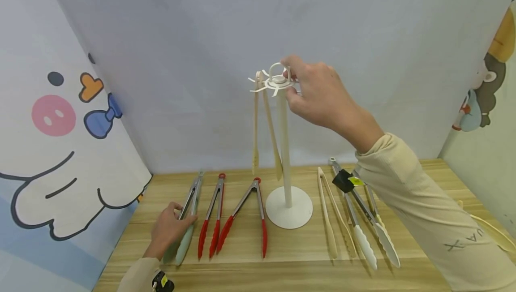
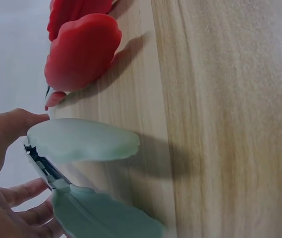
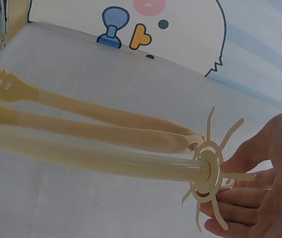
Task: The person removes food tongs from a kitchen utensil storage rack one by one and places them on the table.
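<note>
A white stand [image 1: 287,157] with a round base rises from the table, topped by a hooked disc [image 3: 217,148] and a loop. My right hand [image 1: 322,95] grips this top, thumb against the disc; its other fingers are partly hidden. From a hook on the disc's left side hangs a pair of cream tongs [image 1: 255,122], its tips pointing down. At the left, pale green tongs [image 1: 187,243] with metal arms lie on the table. My left hand [image 1: 170,228] holds them between thumb and fingers, and their two scalloped tips [image 2: 88,141] stand apart.
Two red-tipped tongs [image 1: 204,234] [image 1: 264,234] lie between the left hand and the stand. Right of it lie cream tongs [image 1: 328,225] and white-tipped tongs [image 1: 364,247], with other utensils partly under the right sleeve [image 1: 419,193]. A pale backdrop [image 1: 181,81] closes off the table's rear.
</note>
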Available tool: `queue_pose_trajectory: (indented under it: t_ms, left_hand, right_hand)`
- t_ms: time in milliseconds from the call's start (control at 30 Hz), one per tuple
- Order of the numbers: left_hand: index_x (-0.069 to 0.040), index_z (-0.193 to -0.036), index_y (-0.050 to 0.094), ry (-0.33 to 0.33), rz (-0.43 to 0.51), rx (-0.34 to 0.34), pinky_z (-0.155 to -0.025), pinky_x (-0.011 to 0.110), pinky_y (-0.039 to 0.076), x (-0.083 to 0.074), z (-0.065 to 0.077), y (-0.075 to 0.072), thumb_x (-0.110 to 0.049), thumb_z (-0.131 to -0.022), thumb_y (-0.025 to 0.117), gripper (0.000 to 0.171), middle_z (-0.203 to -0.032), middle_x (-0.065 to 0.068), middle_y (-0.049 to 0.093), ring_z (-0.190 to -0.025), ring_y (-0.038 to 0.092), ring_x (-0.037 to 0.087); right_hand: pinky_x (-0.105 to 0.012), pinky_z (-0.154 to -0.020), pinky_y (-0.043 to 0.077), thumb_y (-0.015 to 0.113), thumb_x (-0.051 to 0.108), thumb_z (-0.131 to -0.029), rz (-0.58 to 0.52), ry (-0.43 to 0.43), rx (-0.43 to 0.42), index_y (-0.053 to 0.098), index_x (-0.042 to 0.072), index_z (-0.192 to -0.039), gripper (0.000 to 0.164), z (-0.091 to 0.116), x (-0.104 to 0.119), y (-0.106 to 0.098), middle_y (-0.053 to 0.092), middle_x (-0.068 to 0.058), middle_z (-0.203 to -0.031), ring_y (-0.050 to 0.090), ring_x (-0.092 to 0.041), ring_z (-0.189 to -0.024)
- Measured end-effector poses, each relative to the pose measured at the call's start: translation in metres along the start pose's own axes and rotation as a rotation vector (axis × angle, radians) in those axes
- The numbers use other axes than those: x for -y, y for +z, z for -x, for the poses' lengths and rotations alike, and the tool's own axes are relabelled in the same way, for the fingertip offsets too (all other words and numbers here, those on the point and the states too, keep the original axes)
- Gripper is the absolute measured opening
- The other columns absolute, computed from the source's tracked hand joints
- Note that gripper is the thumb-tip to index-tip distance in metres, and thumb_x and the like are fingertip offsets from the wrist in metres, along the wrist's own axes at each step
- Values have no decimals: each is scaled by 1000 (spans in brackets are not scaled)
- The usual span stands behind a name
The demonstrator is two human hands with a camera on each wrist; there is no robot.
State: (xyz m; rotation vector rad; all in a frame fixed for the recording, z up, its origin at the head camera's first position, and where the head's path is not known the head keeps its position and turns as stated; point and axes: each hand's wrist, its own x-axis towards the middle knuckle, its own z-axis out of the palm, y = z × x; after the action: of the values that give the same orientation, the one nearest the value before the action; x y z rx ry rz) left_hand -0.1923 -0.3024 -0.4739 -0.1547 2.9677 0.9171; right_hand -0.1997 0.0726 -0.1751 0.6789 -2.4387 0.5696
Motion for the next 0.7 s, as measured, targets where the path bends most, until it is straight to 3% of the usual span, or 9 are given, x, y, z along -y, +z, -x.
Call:
queue_pose_trajectory:
  t_ms: [167,400,700]
  left_hand:
    - [3,-116,50,4,-21,0,-56,39,45,3,-1,3,-42,-82,70,60,-98,23,60,-77,58,29]
    - [3,-113,50,-8,-42,0,-54,35,42,9,-3,7,-41,-80,71,59,-88,14,60,-70,55,24]
    - [3,-113,49,-16,-45,15,-55,37,43,5,-2,7,-42,-79,72,61,-92,17,61,-71,55,25]
  right_hand:
    - [-36,-60,35,51,3,-82,2,-1,-2,55,1,-121,39,0,0,0,68,-11,-101,39,-20,-55]
    - [-36,-60,35,51,4,-82,4,-6,-9,55,1,-120,38,1,1,0,68,-11,-98,37,-20,-53]
    - [-36,-59,36,51,4,-82,17,-6,-11,55,2,-120,38,2,2,-1,68,-11,-99,38,-20,-53]
